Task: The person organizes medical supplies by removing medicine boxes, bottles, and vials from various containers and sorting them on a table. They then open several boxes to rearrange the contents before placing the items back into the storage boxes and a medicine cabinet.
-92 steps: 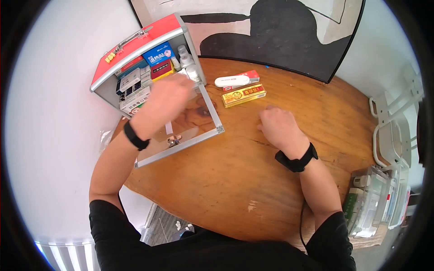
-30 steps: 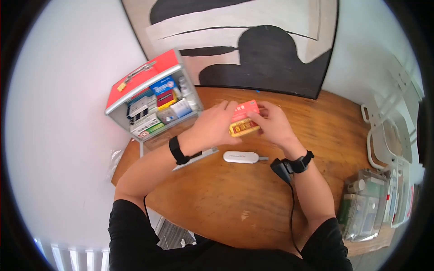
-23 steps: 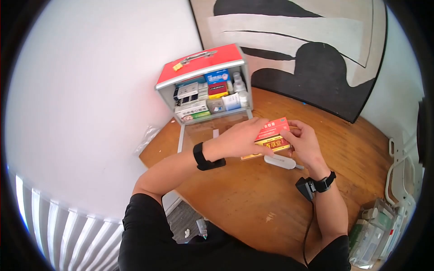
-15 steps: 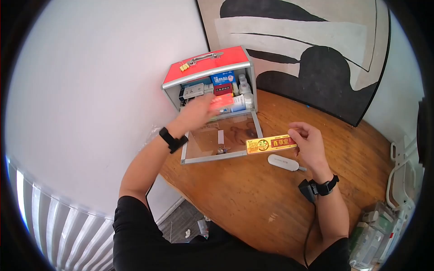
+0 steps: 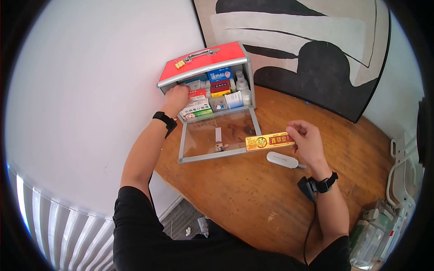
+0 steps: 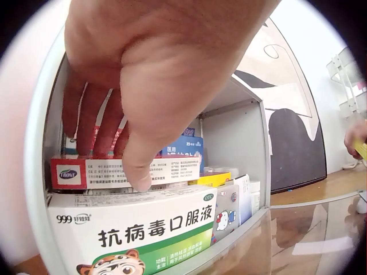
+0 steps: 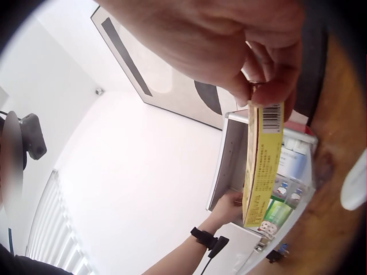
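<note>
In the head view my left hand (image 5: 176,100) reaches into the left side of the red-topped medicine case (image 5: 205,60). It holds a flat red-and-white medicine box (image 6: 126,172), thumb on the front edge and fingers over the top. That box lies above a white-and-green oral liquid box (image 6: 135,226) inside the case. Over the table, my right hand (image 5: 308,141) pinches one end of a long yellow ointment box (image 5: 269,142) between thumb and fingers. The other end of the yellow box overlaps the corner of the lowered clear door (image 5: 203,135). A white thermometer-like stick (image 5: 282,160) lies below my right hand.
Inside the case stand a blue box (image 5: 220,75), a dark red and yellow box (image 5: 220,88) and white bottles (image 5: 242,83). A framed picture (image 5: 325,67) leans behind the table (image 5: 235,189). A clear bin (image 5: 373,235) stands at right.
The yellow and red boxes were picked up from the table. They were then parted, the red box carried left into the case by my left hand, the yellow one kept in my right.
</note>
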Action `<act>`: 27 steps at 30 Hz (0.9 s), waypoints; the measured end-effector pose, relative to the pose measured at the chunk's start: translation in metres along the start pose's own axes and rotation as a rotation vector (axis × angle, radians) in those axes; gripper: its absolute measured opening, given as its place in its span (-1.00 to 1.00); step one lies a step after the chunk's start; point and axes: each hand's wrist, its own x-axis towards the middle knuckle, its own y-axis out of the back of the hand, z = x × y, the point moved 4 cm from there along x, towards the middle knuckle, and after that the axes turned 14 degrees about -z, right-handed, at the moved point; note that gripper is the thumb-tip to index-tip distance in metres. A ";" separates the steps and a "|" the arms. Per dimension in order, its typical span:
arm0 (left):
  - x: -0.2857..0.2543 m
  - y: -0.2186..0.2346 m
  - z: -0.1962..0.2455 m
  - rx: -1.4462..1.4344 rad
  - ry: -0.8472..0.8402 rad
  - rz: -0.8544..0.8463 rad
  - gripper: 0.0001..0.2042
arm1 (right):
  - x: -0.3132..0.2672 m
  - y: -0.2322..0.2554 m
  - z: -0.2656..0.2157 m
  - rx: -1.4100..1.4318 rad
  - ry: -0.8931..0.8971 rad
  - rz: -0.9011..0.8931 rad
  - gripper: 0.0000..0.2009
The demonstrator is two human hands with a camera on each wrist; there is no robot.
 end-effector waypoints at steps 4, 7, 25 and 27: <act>0.001 0.001 -0.006 0.033 0.038 -0.027 -0.60 | -0.001 -0.002 -0.001 -0.007 -0.006 -0.007 -0.75; 0.000 0.000 -0.006 0.076 0.022 0.039 -0.67 | -0.001 -0.003 -0.003 -0.002 -0.007 -0.009 -0.75; 0.061 -0.007 -0.023 0.271 0.046 0.205 -0.50 | -0.003 -0.010 -0.002 -0.026 -0.035 -0.025 -0.76; 0.080 -0.011 -0.026 0.263 0.083 0.150 -0.54 | -0.001 -0.008 -0.004 -0.033 -0.039 -0.019 -0.77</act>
